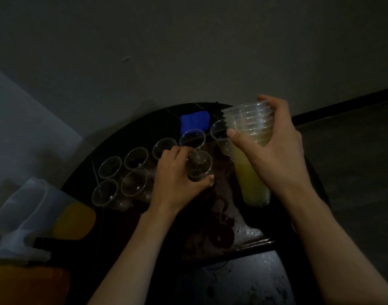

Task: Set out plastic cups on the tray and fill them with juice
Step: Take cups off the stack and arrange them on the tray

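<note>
My right hand [274,150] grips a tall stack of clear plastic cups [250,155] above the right part of the dark patterned tray [221,221]. My left hand [180,177] holds a single clear cup [199,166] upright at the tray's middle. Several empty clear cups [122,177] stand in two rows on the tray's left half, and another cup [220,135] stands just behind the stack. A clear jug of orange juice [45,216] stands at the lower left, off the tray.
A blue cloth [194,121] lies at the back of the round dark table [307,172]. A grey wall rises behind the table. An orange surface [28,285] shows at the bottom left corner. The scene is dim.
</note>
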Demonstrator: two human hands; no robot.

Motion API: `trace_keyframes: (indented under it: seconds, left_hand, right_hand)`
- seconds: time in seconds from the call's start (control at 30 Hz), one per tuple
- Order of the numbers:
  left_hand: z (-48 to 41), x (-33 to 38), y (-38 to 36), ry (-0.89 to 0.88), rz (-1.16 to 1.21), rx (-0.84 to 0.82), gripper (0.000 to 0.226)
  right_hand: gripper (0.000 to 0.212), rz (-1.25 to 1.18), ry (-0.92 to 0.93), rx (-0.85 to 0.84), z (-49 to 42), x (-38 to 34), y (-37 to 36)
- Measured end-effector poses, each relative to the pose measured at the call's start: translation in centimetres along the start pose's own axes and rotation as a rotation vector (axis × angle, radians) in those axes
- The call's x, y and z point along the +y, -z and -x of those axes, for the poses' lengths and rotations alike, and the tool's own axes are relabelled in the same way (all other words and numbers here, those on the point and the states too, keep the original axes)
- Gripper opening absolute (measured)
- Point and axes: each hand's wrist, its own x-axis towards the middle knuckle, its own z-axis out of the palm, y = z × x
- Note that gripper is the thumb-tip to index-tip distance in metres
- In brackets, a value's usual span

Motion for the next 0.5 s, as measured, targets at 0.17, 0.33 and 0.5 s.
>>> trace_keyframes:
  seconds: [0.17, 0.33, 0.5]
  left_hand:
    - [0.3, 1.0, 1.2, -0.075, -0.022, 0.041, 0.049]
    - [-0.3, 4.9, 4.5, 0.009, 0.271, 0.091, 0.036]
    - [-3.3, 8.3, 6.8, 0.283, 0.542, -0.208, 0.062]
  right_hand:
    - [0.079, 0.036, -0.014, -0.048, 0.0, 0.3, 0.0]
    - [0.09, 0.062, -0.021, -0.174, 0.1, 0.4, -0.3]
    - [0.085, 0.091, -0.01, -0.265, 0.2, 0.2, -0.3]
